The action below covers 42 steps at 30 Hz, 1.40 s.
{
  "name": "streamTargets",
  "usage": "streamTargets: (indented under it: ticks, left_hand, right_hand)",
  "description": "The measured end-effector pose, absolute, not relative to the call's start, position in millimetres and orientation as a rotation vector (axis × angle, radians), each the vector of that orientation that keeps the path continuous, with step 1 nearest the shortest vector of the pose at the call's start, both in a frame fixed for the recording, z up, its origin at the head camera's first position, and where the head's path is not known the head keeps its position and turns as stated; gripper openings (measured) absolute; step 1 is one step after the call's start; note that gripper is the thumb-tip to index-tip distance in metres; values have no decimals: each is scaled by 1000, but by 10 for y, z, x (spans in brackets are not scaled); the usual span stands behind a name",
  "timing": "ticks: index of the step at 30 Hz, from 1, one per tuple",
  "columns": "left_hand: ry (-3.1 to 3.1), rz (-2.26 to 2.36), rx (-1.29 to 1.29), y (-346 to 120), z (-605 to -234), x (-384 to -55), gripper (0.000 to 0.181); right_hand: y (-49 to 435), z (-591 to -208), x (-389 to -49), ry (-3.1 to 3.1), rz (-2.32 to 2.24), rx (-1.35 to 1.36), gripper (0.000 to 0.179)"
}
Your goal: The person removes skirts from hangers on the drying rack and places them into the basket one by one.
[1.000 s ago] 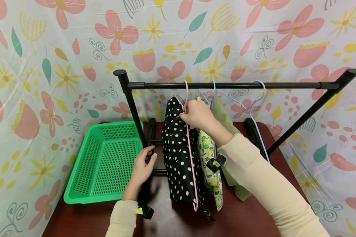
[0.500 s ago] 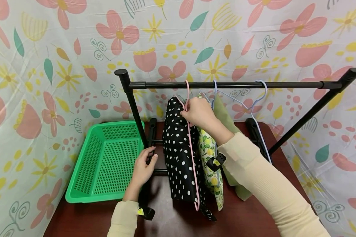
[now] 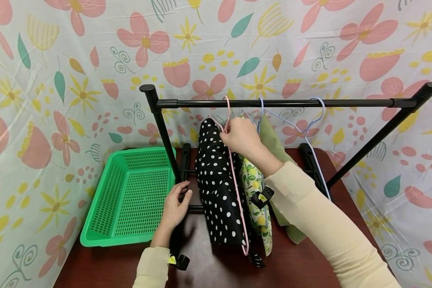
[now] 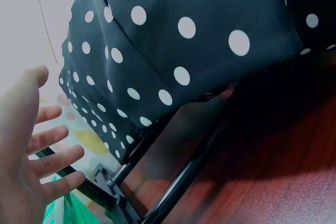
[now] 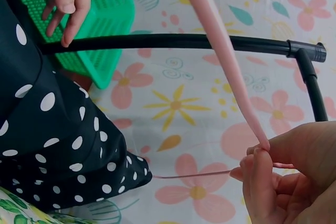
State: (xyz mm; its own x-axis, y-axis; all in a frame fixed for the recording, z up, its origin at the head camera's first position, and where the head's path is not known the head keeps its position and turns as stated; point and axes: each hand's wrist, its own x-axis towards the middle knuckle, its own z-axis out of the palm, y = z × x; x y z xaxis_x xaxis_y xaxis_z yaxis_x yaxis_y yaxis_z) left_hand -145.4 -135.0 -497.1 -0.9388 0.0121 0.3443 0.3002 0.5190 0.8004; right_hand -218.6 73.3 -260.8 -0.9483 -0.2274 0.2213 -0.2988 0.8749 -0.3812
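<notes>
A pink hanger (image 5: 226,56) hooks over the black bar (image 3: 201,103) of a clothes rack. My right hand (image 3: 243,138) pinches it just below the hook, thumb against fingers. Black cloth with white dots (image 3: 216,192) is draped on this hanger; its far end narrows near the hanger's far shoulder. Beside the rack's left post, my left hand (image 3: 174,206) has spread, relaxed fingers and holds nothing; in the left wrist view it is apart from the dotted cloth. Whether it touches the post I cannot tell.
Lemon-print cloth (image 3: 253,184) and plain green cloth (image 3: 273,140) hang right of the dotted one, partly behind my right arm. A bare blue hanger (image 3: 323,108) is farther right. A green basket (image 3: 111,242) stands left on the brown table (image 3: 209,276).
The near lower end of the pink hanger has swung slightly right, and the dotted cloth has shifted a little with it. Both hands stay in nearly the same places.
</notes>
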Motion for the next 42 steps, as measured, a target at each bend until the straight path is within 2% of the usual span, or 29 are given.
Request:
streamTargets:
  ticks: [42]
  left_hand:
    - [-2438,-1378,-272,-1293,-5000,-1508,33]
  right_hand:
    - [836,-2430,-2144,-2949,467,457,18]
